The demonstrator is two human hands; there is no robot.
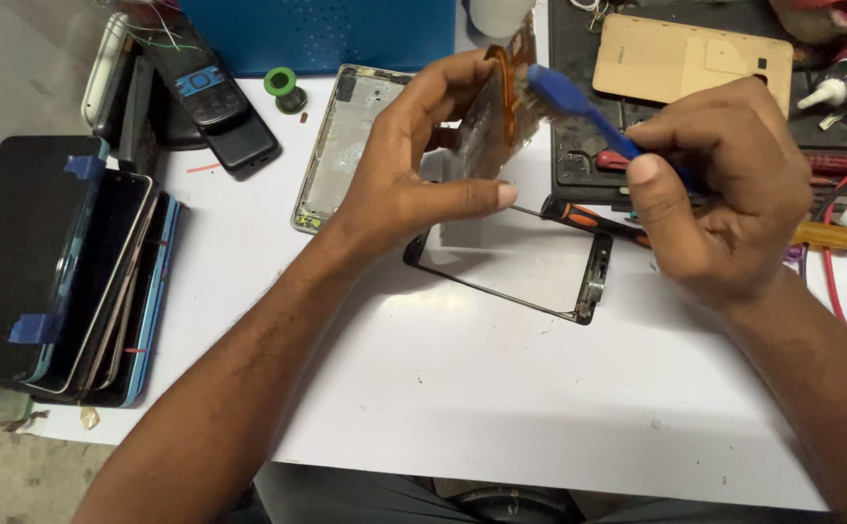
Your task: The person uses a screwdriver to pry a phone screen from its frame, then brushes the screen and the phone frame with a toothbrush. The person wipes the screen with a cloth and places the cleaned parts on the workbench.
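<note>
Currently left hand (399, 165) grips the display panel (501, 102) upright; right hand (724, 189) clenches blue brush (579, 102) against it. Glass frame (521, 262) already separated, lying on table (443, 388).

— What's lying under his hands?
— A phone front frame (511, 262) on the table (501, 388), a phone chassis (341, 146) behind it.
— And left?
— Phones (74, 272) are stacking up at the table's edge.

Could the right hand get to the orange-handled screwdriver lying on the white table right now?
Probably not freely: the right hand is closed around a blue plastic pry tool. The orange-handled screwdriver lies uncovered just left of that hand, so only the full grip hinders it.
</note>
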